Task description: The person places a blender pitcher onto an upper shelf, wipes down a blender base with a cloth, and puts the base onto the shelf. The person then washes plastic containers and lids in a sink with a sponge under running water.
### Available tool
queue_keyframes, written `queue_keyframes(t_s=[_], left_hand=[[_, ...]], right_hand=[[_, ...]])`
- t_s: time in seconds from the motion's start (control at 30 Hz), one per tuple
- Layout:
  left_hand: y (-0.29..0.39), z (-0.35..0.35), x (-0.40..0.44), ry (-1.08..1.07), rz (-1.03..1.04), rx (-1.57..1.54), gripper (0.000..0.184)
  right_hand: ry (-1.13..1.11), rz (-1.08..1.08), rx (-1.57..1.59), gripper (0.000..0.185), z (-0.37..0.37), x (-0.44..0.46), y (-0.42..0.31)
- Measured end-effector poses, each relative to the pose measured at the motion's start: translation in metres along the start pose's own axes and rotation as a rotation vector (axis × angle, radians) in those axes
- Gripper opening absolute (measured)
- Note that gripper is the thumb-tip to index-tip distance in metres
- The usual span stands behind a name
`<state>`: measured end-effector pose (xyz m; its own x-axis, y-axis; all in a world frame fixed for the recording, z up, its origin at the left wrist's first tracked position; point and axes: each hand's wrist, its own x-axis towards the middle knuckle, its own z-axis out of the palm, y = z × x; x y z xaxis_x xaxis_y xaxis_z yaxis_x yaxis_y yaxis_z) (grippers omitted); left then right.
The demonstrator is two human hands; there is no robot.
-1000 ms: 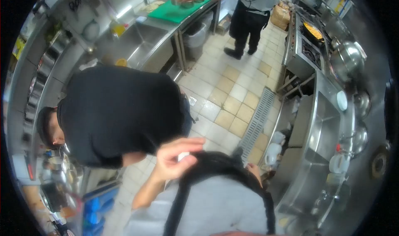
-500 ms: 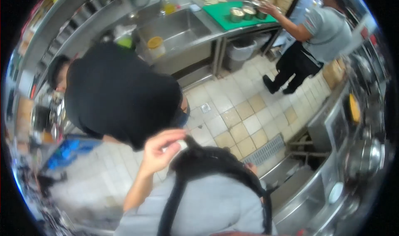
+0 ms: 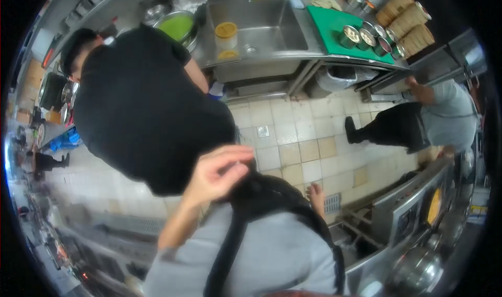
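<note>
In front of my chest is my left hand (image 3: 222,172), its fingers stretched out and the thumb apart from them, with nothing seen between. It is close to the back of a person in a black shirt (image 3: 151,109), whose body covers much of the left side. Lower at my right side, my right hand (image 3: 316,196) shows small and partly hidden by my body. Its fingers look loosely bent and apart, holding nothing that I can see. The hand is nearest to a floor drain grate (image 3: 332,203). My black apron (image 3: 266,195) lies between both hands.
Behind the black shirt is a steel sink (image 3: 290,28) with a yellow-lidded tub (image 3: 226,33). Filled metal tins (image 3: 350,36) stand on a green board (image 3: 329,22) beside bamboo steamers (image 3: 408,22). A person in grey (image 3: 449,117) stands right, near stoves (image 3: 400,213). Floor tiles (image 3: 295,124) lie between.
My view has swung, and my right hand shows more plainly. The person in grey has stepped away from the tins, lowering the arm. My left hand stays raised with its fingers stretched.
</note>
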<state>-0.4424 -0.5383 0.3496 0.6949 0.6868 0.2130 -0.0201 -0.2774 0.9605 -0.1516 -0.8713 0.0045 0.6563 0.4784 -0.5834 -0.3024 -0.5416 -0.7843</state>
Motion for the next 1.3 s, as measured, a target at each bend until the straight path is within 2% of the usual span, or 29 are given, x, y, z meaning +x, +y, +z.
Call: queue_keyframes(t_s=[0.03,0.1,0.13,0.23,0.37,0.53,0.63,0.67,0.7,0.77,0.8,0.87,0.97,1.1,1.17,1.3], left_hand=[[0.001,-0.002,0.008,0.013,-0.011,0.003,0.024],[0.004,-0.005,0.021,0.042,-0.067,-0.028,0.023],[0.005,-0.008,0.028,0.047,-0.072,-0.027,0.023],[0.002,-0.011,0.043,0.087,-0.069,0.054,0.023],[-0.014,-0.007,0.062,0.15,-0.149,0.094,0.025],[-0.032,0.012,0.112,0.139,-0.17,0.138,0.027],[-0.047,0.025,0.149,0.135,-0.213,0.191,0.027],[-0.055,0.029,0.159,0.167,-0.241,0.226,0.026],[-0.062,0.034,0.171,0.201,-0.273,0.265,0.026],[-0.076,0.044,0.189,0.332,-0.391,0.28,0.025],[-0.082,0.048,0.194,0.364,-0.4,0.341,0.025],[-0.104,0.051,0.206,0.421,-0.392,0.424,0.025],[-0.13,0.051,0.223,0.498,-0.464,0.419,0.026],[-0.172,0.022,0.265,0.509,-0.556,0.524,0.029],[-0.208,-0.006,0.288,0.491,-0.386,0.731,0.029],[-0.272,-0.055,0.358,0.449,-0.466,0.754,0.027]], right_hand=[[-0.013,0.005,-0.01,0.03,0.004,0.007,-0.004],[-0.092,-0.102,-0.234,0.034,0.013,0.022,0.006],[-0.075,-0.189,-0.307,0.031,0.007,0.047,0.042],[-0.104,-0.177,-0.282,0.029,0.008,0.061,0.014],[-0.073,-0.206,-0.096,0.026,0.012,0.096,-0.055],[-0.001,-0.333,-0.077,0.029,0.019,0.143,-0.151],[-0.042,-0.326,-0.127,0.03,0.024,0.18,-0.194],[-0.079,-0.315,-0.043,0.031,0.024,0.207,-0.187],[-0.13,-0.237,-0.102,0.031,0.025,0.216,-0.209],[-0.176,-0.309,-0.135,0.031,0.028,0.256,-0.218],[-0.182,-0.308,-0.14,0.031,0.026,0.265,-0.242],[-0.319,-0.438,-0.307,0.031,0.031,0.284,-0.305],[-0.443,-0.437,-0.207,0.03,0.035,0.357,-0.326],[-0.423,-0.489,-0.262,0.03,0.062,0.395,-0.395],[-0.397,-0.508,-0.183,0.03,0.082,0.399,-0.418],[-0.406,-0.567,-0.267,0.029,0.117,0.401,-0.441]])
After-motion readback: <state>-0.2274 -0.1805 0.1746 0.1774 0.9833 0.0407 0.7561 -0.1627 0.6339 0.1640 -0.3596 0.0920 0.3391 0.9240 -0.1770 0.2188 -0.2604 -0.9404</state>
